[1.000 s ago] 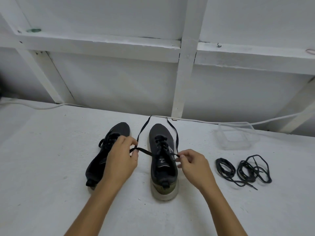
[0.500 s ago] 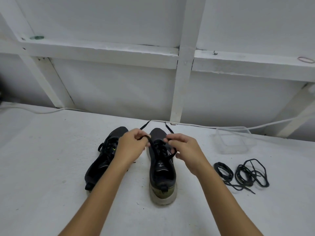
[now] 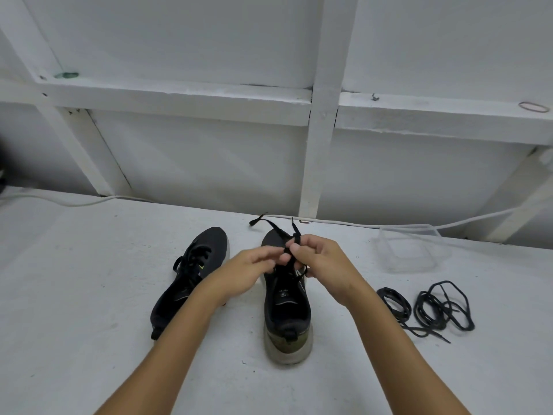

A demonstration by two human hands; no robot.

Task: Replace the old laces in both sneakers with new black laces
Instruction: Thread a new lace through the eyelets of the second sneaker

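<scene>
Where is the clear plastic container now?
In the head view, the clear plastic container sits on the white surface at the right, behind the two loose lace bundles and near the wall.

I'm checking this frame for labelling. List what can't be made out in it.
- Head view: the eyelets of the right sneaker are hidden behind the left hand and right hand.
- The lace crossing is covered by both hands' fingers.
- The left sneaker heel is partly behind the left forearm.

Sneaker's eyelets point(image 3: 287, 265) behind both hands' fingers point(image 3: 294, 250)
</scene>
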